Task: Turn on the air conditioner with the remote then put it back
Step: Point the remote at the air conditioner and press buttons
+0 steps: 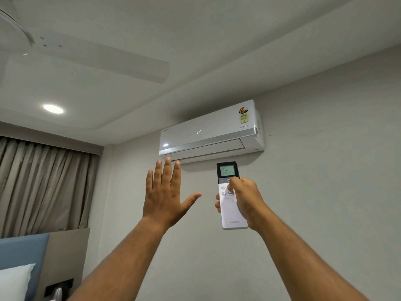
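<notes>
A white air conditioner point(211, 132) hangs high on the wall, its front display lit with 24. Below it, my right hand point(246, 199) grips a white remote point(232, 211) held upright and pointed at the unit. The remote's dark top screen also reads 24, and my thumb rests on the power button just under it. My left hand point(166, 193) is raised beneath the unit's left end, palm toward the wall, fingers spread, holding nothing. The long flap along the unit's underside appears only slightly parted.
A white ceiling fan point(91, 58) hangs at the upper left, with a lit round ceiling lamp point(53, 109) beyond it. Beige curtains point(43, 183) cover the left wall. A blue headboard point(23, 250), a white pillow point(13, 283) and a dark wall socket point(58, 286) sit at the lower left.
</notes>
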A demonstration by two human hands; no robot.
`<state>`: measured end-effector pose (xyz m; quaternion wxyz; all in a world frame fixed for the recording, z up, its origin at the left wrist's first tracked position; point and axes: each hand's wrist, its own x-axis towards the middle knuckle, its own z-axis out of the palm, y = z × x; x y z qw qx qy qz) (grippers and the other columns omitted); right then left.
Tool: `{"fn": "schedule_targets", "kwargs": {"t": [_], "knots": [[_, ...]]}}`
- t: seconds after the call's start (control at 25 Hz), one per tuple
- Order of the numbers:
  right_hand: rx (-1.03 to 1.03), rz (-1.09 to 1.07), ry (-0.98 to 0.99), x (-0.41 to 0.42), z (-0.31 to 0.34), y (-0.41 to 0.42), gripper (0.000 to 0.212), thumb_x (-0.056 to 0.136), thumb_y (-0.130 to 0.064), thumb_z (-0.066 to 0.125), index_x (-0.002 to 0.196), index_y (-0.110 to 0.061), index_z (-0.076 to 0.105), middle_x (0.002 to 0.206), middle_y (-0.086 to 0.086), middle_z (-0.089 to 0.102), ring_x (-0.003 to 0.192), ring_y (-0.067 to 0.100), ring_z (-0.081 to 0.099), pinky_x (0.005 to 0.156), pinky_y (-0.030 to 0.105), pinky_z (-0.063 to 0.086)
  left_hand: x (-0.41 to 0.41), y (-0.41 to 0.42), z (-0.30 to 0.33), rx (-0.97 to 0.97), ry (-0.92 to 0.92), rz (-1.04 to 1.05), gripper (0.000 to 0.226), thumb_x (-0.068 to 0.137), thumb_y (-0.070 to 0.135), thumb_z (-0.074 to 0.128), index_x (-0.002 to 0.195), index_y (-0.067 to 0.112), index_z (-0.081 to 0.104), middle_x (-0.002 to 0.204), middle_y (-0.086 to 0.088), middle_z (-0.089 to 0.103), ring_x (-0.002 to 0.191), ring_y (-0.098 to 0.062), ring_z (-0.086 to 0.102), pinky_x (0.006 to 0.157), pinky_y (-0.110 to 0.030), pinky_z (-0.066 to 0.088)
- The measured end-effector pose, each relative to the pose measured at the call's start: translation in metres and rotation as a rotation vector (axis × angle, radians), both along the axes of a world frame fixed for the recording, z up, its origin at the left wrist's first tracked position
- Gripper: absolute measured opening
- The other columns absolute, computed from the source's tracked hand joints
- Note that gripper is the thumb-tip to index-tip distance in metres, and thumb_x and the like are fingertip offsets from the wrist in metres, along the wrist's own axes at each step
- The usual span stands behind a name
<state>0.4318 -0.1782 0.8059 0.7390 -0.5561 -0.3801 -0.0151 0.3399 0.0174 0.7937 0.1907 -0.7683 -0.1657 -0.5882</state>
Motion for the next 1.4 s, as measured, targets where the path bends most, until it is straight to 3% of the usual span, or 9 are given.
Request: {"fn": "schedule_targets", "kwargs": {"t": [0.12,0.32,0.64,1.4], "knots": [[0.004,0.008,0.002,0.001,-0.001,0.001,0.011,0.083,-0.013,0.049,0.091,-0.007,0.054,0.061,0.014,0.072,0.051,0.032,0.070,0.046,0.033,0.056,0.000,0.000,-0.001,-0.006,0.005,-0.009,0.100,0.078,0.083,0.013,0.150,0.015,-0.003,0.160,-0.012,-0.002,0.147,-0.032,-0.005,0.118,-0.052,0.003],[0.008,-0.009,0.006,0.007,-0.002,0.002,0.012,0.084,-0.013,0.050,0.092,-0.007,0.055,0.077,0.022,0.072,0.053,0.032,0.071,0.052,0.037,0.059,0.001,-0.001,-0.003,0.001,0.007,-0.001,0.099,0.079,0.082,0.014,0.150,0.016,-0.003,0.160,-0.012,0.000,0.147,-0.033,-0.004,0.118,-0.053,0.006],[0.016,0.017,0.004,0.013,-0.007,0.002,0.010,0.084,-0.012,0.049,0.091,-0.009,0.056,0.057,0.010,0.073,0.050,0.031,0.070,0.047,0.035,0.058,0.001,-0.004,-0.005,0.018,-0.007,0.017,0.100,0.079,0.081,0.017,0.151,0.012,0.007,0.160,-0.014,0.005,0.147,-0.035,0.000,0.117,-0.057,0.008],[0.016,0.002,0.013,0.022,-0.018,0.003,0.019,0.081,-0.013,0.051,0.098,-0.009,0.058,0.068,0.015,0.073,0.054,0.033,0.071,0.052,0.037,0.058,0.007,-0.006,-0.013,0.018,-0.013,0.021,0.099,0.079,0.080,0.019,0.151,0.012,0.008,0.159,-0.017,0.008,0.146,-0.038,0.003,0.116,-0.059,0.009]]}}
